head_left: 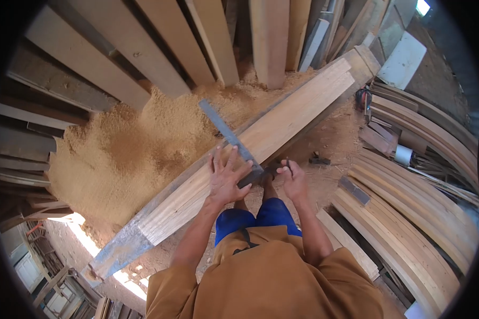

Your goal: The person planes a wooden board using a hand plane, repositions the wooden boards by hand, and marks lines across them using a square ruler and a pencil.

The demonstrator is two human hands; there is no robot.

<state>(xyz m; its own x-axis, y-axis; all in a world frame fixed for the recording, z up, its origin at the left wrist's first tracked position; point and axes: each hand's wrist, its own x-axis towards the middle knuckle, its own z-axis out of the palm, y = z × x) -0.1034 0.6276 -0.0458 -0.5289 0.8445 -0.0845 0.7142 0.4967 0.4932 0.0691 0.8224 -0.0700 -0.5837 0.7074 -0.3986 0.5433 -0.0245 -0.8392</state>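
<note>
Brown short-sleeved shirt [282, 271] at the bottom centre, above one pair of blue shorts [274, 212]. Two bare hands work ahead of it. The left hand [229, 178] lies flat, fingers spread and unclenched, on one metal try square [221, 123]. Just to its right, the right hand [294, 182] pinches one slim dark marking stick [288, 164]. From under the left fingers, the square's blade crosses one pale plank [290, 117] and passes its far edge. Beneath that plank lies one weathered beam [120, 252]. Beyond the left hand spreads one sawdust heap [133, 143]. Right of the right hand are one small dark block [319, 159] and curved boards [410, 228], too overlapped to count.
</note>
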